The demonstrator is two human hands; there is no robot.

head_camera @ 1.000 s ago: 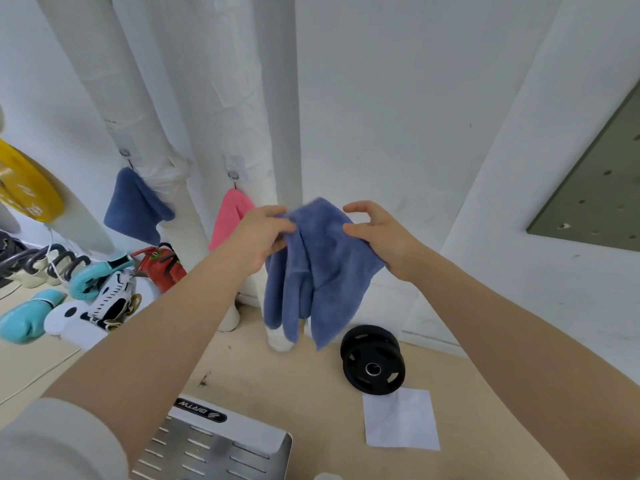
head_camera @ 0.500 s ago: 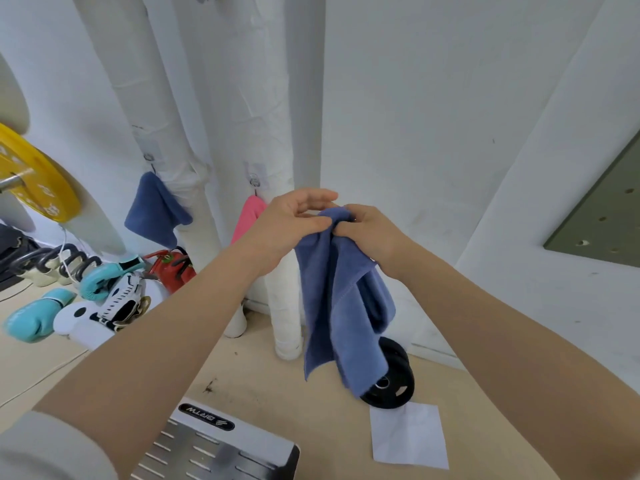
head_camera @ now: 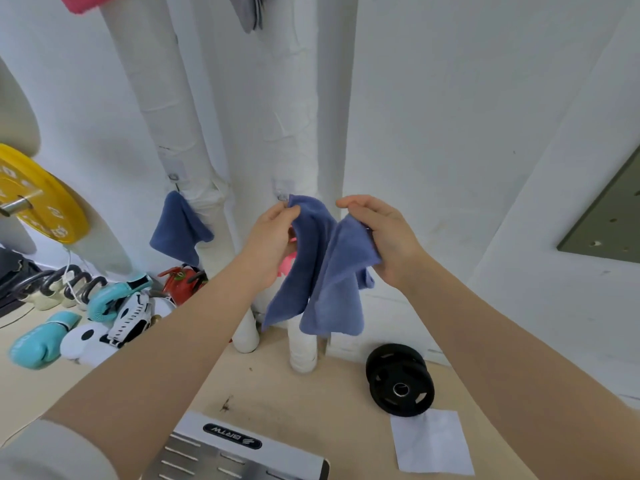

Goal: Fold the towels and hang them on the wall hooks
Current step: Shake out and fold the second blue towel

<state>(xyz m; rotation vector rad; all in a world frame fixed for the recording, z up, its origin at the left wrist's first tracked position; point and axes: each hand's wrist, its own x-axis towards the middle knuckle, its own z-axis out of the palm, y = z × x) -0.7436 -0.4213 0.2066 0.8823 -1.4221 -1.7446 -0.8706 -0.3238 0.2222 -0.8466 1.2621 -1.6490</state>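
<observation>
I hold a blue towel (head_camera: 329,271) up in front of the white pipes, and it hangs in two drooping folds. My left hand (head_camera: 272,242) pinches its top left corner right by a wall hook (head_camera: 283,195) on the middle pipe. My right hand (head_camera: 388,237) grips the towel's right top edge. A pink towel (head_camera: 286,266) shows only as a sliver behind my left hand. Another blue towel (head_camera: 178,228) hangs from a hook (head_camera: 174,176) on the left pipe. Higher up, a pink towel (head_camera: 88,2) and a grey towel (head_camera: 252,12) hang at the frame's top.
White wrapped pipes (head_camera: 162,109) run down to the wooden floor. Left are a yellow weight plate (head_camera: 41,199), teal boxing gloves (head_camera: 41,341), and a red object (head_camera: 181,284). A black weight plate (head_camera: 400,384), a white paper sheet (head_camera: 431,441) and a metal step (head_camera: 239,452) lie below.
My hands, together at the towel's top half a second ago, have spread apart, opening the towel between them. The view tilted up, revealing two more hanging towels at the top.
</observation>
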